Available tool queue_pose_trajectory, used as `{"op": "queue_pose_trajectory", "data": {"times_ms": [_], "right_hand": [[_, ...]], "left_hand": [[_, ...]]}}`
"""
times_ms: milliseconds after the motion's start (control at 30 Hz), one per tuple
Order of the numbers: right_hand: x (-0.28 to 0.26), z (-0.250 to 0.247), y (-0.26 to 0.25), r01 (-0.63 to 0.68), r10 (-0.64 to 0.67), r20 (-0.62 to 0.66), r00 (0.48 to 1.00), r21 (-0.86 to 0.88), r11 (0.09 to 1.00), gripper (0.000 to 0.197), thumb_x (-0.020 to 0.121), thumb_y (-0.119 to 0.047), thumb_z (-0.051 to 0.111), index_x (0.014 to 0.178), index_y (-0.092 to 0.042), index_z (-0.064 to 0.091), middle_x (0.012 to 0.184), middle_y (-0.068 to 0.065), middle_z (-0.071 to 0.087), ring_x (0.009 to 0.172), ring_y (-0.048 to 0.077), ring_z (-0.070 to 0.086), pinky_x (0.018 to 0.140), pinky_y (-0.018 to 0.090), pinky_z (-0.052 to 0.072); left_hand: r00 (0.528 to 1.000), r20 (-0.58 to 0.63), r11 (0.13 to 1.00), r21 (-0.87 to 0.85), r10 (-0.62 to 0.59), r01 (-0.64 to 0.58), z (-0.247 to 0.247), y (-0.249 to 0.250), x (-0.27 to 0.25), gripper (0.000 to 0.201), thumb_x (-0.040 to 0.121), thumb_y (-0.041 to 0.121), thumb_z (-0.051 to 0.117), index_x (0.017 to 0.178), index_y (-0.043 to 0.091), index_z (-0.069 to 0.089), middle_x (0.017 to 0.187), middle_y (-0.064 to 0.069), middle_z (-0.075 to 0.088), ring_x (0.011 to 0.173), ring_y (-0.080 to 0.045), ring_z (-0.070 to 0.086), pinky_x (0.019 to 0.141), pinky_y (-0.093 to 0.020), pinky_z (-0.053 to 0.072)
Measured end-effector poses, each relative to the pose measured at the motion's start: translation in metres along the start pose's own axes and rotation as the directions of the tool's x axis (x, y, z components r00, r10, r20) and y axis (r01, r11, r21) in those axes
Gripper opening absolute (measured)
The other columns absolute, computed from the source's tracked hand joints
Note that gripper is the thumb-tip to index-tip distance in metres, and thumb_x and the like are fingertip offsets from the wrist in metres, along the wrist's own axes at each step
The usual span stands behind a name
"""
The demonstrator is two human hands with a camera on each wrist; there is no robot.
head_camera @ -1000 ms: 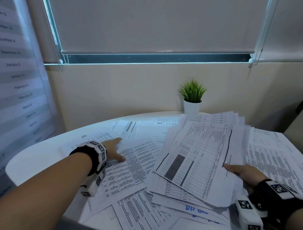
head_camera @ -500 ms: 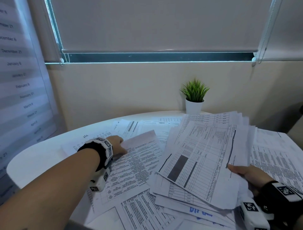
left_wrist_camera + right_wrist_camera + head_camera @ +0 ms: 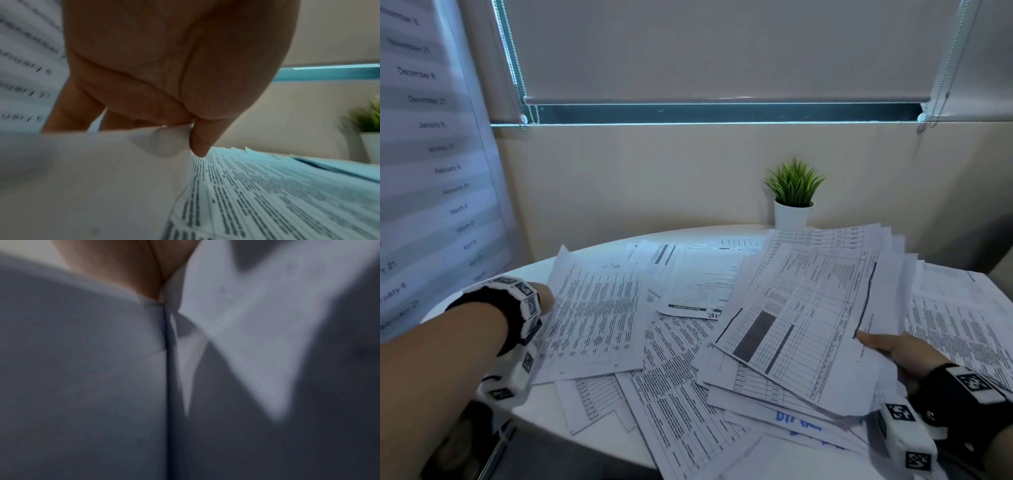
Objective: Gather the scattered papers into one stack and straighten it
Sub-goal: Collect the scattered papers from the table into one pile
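Printed white papers lie scattered over a round white table. My left hand pinches the left edge of a text sheet and holds it lifted off the pile. The left wrist view shows the thumb pressed on that sheet, with fingers under it. My right hand grips a fanned bundle of table-printed sheets at its lower right corner, thumb on top. In the right wrist view only blurred paper and a bit of the hand show.
A small green plant in a white pot stands at the table's back edge against the beige wall. A date chart hangs on the left. More sheets lie at the right. The table's near-left edge drops off beside my left arm.
My left hand went from lying flat on the papers to pinching one text sheet, then lifted it and pulled it leftward. The right hand kept its bundle almost still.
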State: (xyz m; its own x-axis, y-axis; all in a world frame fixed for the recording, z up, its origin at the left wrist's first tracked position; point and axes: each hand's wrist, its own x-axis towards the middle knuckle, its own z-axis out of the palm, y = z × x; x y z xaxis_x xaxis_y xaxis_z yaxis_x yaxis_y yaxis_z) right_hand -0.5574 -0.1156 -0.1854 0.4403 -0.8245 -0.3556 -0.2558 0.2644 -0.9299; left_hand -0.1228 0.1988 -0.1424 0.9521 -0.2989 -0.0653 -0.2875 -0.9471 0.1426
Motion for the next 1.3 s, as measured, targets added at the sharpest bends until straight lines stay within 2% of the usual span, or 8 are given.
{"op": "queue_pose_trajectory", "data": {"times_ms": [233,400,567,667,733,867,1133,1300], "right_hand": [[-0.005,0.001,-0.003,0.004,-0.005,-0.027,1.000,-0.042,0.999,0.016,0.084,-0.008,0.068,0.092,0.006,0.068,0.082,0.024,0.072,0.080,0.037,0.069,0.090,0.053,0.050],[0.000,0.000,0.001,-0.001,-0.001,-0.040,0.999,-0.046,0.999,0.028,0.076,-0.012,0.074,0.096,0.008,0.070,0.091,0.026,0.072,0.089,0.043,0.068,0.094,0.059,0.047],[0.006,-0.001,0.004,-0.013,0.012,-0.028,1.000,-0.031,0.999,0.034,0.072,-0.014,0.076,0.098,0.008,0.070,0.094,0.026,0.071,0.091,0.044,0.068,0.094,0.060,0.047],[0.002,-0.001,0.001,-0.014,0.012,-0.035,0.999,-0.044,0.999,0.029,0.075,-0.011,0.074,0.097,0.007,0.070,0.094,0.027,0.071,0.092,0.044,0.067,0.095,0.059,0.047],[0.001,-0.002,0.000,-0.011,0.010,-0.035,0.999,-0.040,0.999,0.024,0.079,-0.008,0.071,0.096,0.008,0.069,0.094,0.028,0.071,0.094,0.045,0.066,0.096,0.058,0.046],[0.001,-0.001,0.000,-0.007,0.004,-0.043,0.999,-0.063,0.998,0.022,0.079,-0.010,0.072,0.094,0.007,0.070,0.092,0.026,0.072,0.092,0.043,0.067,0.096,0.058,0.046],[-0.003,0.002,-0.002,-0.005,0.004,-0.034,0.999,-0.027,1.000,0.019,0.081,-0.005,0.069,0.093,0.010,0.068,0.090,0.029,0.071,0.089,0.043,0.066,0.094,0.056,0.047],[-0.002,0.001,-0.002,0.008,-0.008,-0.020,1.000,-0.027,1.000,0.024,0.081,-0.008,0.070,0.097,0.009,0.068,0.088,0.027,0.072,0.086,0.042,0.068,0.090,0.054,0.051]], "left_hand": [[0.990,0.101,0.993,-0.083,0.096,-0.087,0.008,0.023,-0.007,0.046,0.106,0.030,0.037,0.139,0.000,0.048,0.145,-0.016,0.048,0.131,-0.026,0.049,0.100,-0.027,0.037],[0.989,-0.013,0.941,-0.305,0.148,-0.145,0.018,0.039,0.008,0.037,0.100,0.022,0.050,0.130,0.001,0.055,0.132,-0.021,0.058,0.113,-0.033,0.056,0.091,-0.033,0.040],[0.997,0.070,0.748,-0.662,-0.015,0.058,0.018,0.034,0.010,0.116,0.076,0.000,0.080,0.157,0.012,-0.002,0.160,-0.019,0.018,0.143,-0.039,0.028,0.112,-0.048,0.029],[0.993,0.114,0.780,-0.619,-0.021,0.087,0.010,0.025,0.017,0.128,0.055,0.016,0.095,0.154,0.010,0.015,0.148,-0.023,0.041,0.129,-0.041,0.046,0.107,-0.050,0.039],[0.996,0.090,0.739,-0.669,-0.028,0.081,0.000,0.024,0.017,0.113,0.044,0.033,0.098,0.138,0.001,0.044,0.133,-0.019,0.058,0.113,-0.037,0.058,0.097,-0.041,0.046],[0.994,-0.093,0.677,-0.735,-0.062,-0.027,-0.029,0.037,0.002,0.054,0.091,0.023,0.067,0.130,-0.011,0.051,0.133,-0.030,0.054,0.120,-0.043,0.054,0.095,-0.043,0.042],[0.825,-0.549,0.635,-0.592,0.132,-0.496,-0.120,0.080,-0.041,0.034,0.092,0.024,0.053,0.123,0.010,0.058,0.120,-0.013,0.065,0.104,-0.032,0.063,0.092,-0.042,0.051],[0.740,-0.609,0.344,-0.655,0.286,-0.673,-0.168,0.120,-0.076,0.033,0.095,0.015,0.056,0.128,0.012,0.060,0.108,0.003,0.071,0.097,-0.017,0.067,0.090,-0.033,0.052]]}}
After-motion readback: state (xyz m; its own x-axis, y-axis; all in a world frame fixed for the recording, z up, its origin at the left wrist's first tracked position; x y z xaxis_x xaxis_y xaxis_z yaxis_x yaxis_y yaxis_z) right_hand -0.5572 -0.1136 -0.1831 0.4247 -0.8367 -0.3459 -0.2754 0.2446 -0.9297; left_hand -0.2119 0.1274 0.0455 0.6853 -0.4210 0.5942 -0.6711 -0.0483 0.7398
